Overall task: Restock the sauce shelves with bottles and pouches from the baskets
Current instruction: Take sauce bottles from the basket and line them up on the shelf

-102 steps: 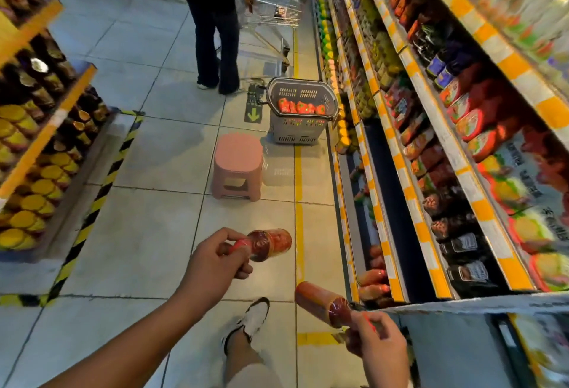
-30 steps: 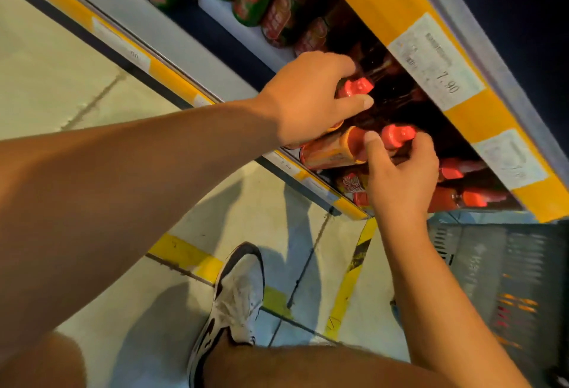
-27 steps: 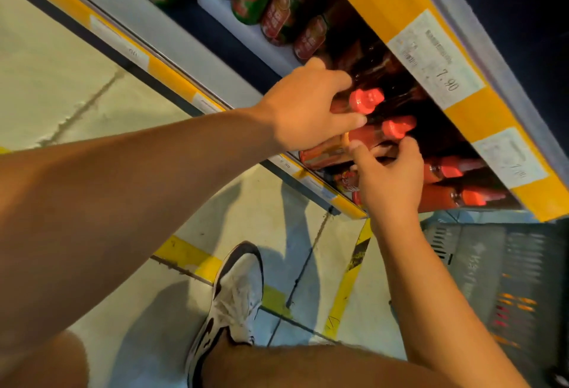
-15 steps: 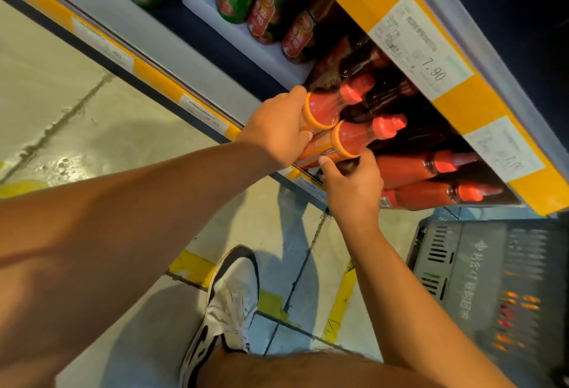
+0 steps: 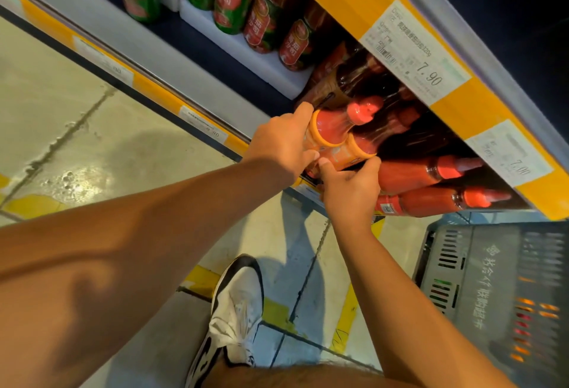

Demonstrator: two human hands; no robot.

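Two red sauce bottles with orange bands lie side by side at the front of a low shelf. My left hand point(image 5: 281, 144) grips the base of the upper bottle point(image 5: 335, 124), whose red cap points into the shelf. My right hand point(image 5: 349, 192) holds the base of the lower bottle point(image 5: 351, 153) from below. Two more red sauce bottles point(image 5: 412, 172) lie to the right of them on the same shelf. A grey basket point(image 5: 492, 289) stands on the floor at the lower right.
Green-labelled bottles point(image 5: 234, 3) stand on a white riser further left on the shelf. A yellow price strip point(image 5: 431, 73) of the shelf above overhangs the bottles. My white shoe point(image 5: 234, 320) is on the tiled floor below.
From standing in the aisle with a bottle in each hand, I have bent to the low shelf. Both bottles now lie further in, and my hands have slid back to their bases.
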